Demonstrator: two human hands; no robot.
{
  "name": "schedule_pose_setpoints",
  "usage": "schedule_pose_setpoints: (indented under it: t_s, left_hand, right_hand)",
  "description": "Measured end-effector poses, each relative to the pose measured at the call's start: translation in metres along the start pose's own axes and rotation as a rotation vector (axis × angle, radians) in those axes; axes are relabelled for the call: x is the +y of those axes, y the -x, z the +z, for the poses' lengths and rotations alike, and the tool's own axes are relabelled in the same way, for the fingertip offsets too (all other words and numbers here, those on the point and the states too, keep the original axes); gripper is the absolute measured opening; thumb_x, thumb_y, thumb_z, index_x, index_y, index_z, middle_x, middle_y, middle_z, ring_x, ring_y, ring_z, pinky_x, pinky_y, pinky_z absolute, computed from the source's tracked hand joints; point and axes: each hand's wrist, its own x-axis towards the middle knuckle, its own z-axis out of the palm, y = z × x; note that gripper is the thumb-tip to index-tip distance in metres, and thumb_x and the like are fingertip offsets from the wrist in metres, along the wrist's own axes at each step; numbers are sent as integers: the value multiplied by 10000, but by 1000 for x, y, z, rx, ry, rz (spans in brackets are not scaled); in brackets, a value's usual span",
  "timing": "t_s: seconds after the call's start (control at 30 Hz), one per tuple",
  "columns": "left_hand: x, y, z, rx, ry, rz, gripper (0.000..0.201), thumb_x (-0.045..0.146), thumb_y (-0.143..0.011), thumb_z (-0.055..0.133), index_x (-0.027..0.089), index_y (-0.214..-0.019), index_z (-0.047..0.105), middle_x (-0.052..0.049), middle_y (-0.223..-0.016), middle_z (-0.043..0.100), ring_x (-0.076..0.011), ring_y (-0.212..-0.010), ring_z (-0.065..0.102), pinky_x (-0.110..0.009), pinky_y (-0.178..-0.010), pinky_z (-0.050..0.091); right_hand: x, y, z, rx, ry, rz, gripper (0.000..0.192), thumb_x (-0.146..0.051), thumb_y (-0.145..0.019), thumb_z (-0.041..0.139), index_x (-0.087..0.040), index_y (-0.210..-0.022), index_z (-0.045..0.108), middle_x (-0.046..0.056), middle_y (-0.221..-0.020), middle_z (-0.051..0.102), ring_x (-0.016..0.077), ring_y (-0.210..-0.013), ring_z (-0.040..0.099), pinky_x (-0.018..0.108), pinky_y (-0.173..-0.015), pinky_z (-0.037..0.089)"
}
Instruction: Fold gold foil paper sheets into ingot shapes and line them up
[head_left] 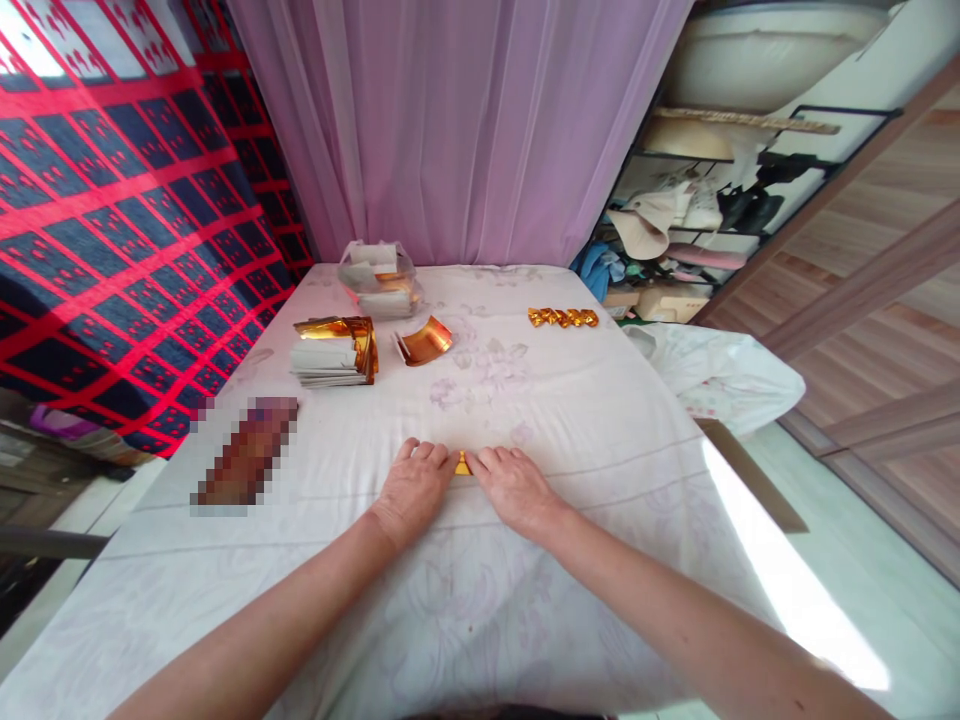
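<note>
Gold foil paper, a small folded piece point(463, 465), lies pinched flat between the left hand point(411, 487) and right hand point(516, 487), fingers pressed down on the white floral bed sheet point(600, 420). A crease seems under way. Beyond the fingers: stacked gold-and-white sheets point(334, 350), a curled gold sheet point(425, 341), finished gold folds point(562, 317).

No writing, label, brand or number can be read anywhere in the frame (the stack of gold papers point(335, 350) at centre left and the packet point(377, 279) above it show only blank faces).
</note>
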Motion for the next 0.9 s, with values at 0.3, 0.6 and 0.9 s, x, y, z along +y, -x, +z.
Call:
schedule_pose_setpoints:
  t_s: [0.3,0.6,0.9]
  left_hand:
    - [-10,-2,2,-33,20,43,356,125,-921,449,218,-1216,625,-86,-945,647,-260,-919,592,-431,-895,378]
    - [17,32,13,67,119,-73,389,327,-950,487,233,-1320,564,-84,-1345,597,-308,-1243,508,-531,-1081,294]
    - [-5,25,15,-4,207,-57,436,407,-993,372,271,-1385,504,-51,-1424,548,-299,-1391,366,-564,-1130,225]
  right_hand:
    - [15,14,7,79,-85,-85,264,-195,-980,494,-230,-1195,643,35,-927,630,180,-841,546,304,-718,420]
    - [0,15,12,139,-190,57,313,-133,-941,480,-226,-1178,661,61,-922,625,194,-807,542,318,-694,440]
    - [-16,16,3,125,-149,107,260,-166,-979,438,-205,-1070,679,64,-863,624,198,-768,545,336,-680,425]
